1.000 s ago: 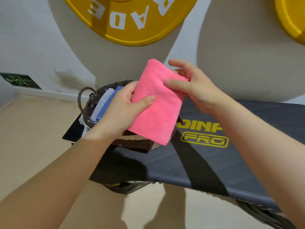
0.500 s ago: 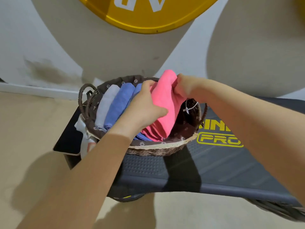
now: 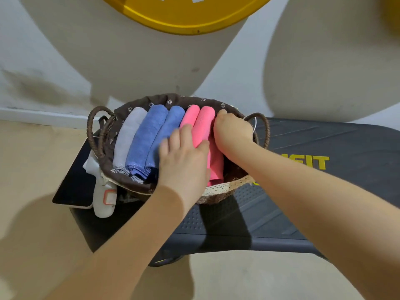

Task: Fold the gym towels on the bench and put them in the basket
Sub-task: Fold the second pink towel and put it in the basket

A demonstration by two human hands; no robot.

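Note:
A brown woven basket [image 3: 218, 189] with a flowered lining stands on the left end of the dark bench [image 3: 303, 202]. Folded towels stand side by side in it: a grey towel [image 3: 129, 135], two blue towels [image 3: 149, 135] and a pink towel [image 3: 205, 124] at the right. My left hand [image 3: 184, 163] lies flat on the blue and pink towels with its fingers spread. My right hand [image 3: 231, 135] is curled against the pink towel's right side, its fingertips hidden between the towel and the basket wall.
A dark flat tablet [image 3: 75, 187] and a white object [image 3: 104, 198] lie by the basket's left side at the bench end. A yellow weight plate [image 3: 184, 16] hangs on the wall above. Beige floor lies in front and to the left.
The pink towel went from held up in both hands down into the basket's right side. My left hand has let go and flattened on top.

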